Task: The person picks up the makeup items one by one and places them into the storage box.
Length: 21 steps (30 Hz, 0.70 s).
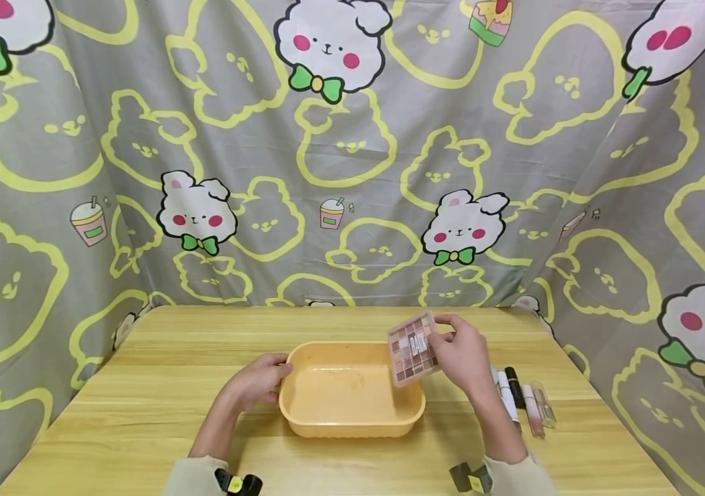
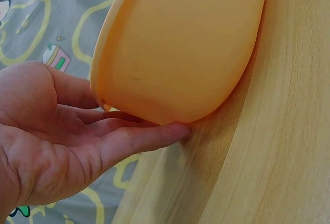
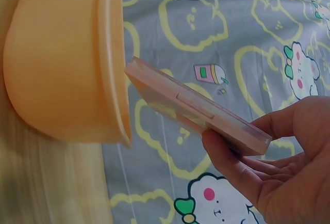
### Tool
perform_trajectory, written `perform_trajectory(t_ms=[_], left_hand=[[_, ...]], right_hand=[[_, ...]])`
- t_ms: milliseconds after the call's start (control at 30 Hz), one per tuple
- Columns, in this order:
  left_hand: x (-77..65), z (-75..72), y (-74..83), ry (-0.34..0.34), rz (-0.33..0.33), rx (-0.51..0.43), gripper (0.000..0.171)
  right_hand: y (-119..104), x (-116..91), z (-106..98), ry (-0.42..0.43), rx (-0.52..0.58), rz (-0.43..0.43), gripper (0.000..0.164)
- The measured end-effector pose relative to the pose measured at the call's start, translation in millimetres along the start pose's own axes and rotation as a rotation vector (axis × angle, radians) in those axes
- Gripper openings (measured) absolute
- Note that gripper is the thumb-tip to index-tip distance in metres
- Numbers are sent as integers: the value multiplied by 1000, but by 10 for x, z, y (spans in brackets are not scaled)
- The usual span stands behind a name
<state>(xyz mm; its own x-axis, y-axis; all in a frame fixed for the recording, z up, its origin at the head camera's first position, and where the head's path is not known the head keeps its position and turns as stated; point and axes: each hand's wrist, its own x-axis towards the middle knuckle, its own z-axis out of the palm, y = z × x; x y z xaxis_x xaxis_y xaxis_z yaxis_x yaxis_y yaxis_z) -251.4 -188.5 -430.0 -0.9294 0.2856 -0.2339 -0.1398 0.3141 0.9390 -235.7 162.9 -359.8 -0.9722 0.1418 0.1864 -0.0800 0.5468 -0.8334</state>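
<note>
An orange plastic basin stands on the wooden table. At its left end my left hand holds the rim; in the left wrist view, fingers lie along the outer wall. My right hand pinches a square eyeshadow palette by one edge, thumb on one face and fingers on the other. The palette has a clear lid over rows of pink and brown pans and is tilted over the basin's right end. Seen from the right wrist, the pink palette shows edge-on near the basin rim.
Right of the right forearm lie several slim makeup tubes: a white tube, a black tube, a pink tube and a clear one. A patterned grey curtain hangs behind and beside the table.
</note>
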Motion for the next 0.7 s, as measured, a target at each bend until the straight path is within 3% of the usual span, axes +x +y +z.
perform_trajectory(t_ms=[700], left_hand=[[-6, -14, 4, -26, 10, -10, 47]], right_hand=[[-39, -90, 491, -101, 3, -52, 39]])
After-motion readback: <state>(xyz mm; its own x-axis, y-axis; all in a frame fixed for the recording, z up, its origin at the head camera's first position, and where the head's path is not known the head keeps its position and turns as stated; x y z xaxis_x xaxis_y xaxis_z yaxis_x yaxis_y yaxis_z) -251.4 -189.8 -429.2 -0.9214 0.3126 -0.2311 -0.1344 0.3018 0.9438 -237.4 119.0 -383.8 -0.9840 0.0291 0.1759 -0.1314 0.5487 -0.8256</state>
